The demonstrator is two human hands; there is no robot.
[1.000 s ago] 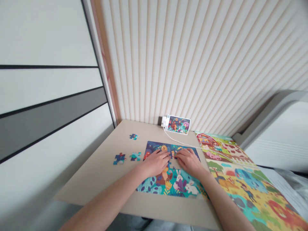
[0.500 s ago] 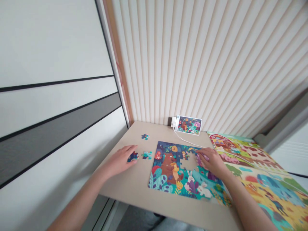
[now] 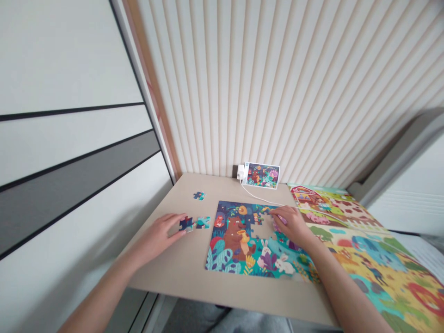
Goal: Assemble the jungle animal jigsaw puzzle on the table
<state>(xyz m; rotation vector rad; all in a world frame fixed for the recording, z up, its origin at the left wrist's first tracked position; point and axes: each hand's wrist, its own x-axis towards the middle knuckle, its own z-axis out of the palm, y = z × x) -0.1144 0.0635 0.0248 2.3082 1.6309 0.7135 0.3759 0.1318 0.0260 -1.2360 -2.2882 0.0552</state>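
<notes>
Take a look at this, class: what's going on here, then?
A person is working on a jigsaw puzzle on a beige table. It is mostly assembled, with a gap on its right side. Their left hand has its fingertips on a loose dark blue piece, beside a teal piece. Their right hand is at the gap, on what looks like a pink piece.

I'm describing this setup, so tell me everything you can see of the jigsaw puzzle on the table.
The jigsaw puzzle is a flat, card-looking rectangle picturing a brown bear among teal leaves, with white rabbits at lower right. It lies on the beige table, nearly complete, with a pale gap right of centre. The person's right hand rests on its right side.
</notes>
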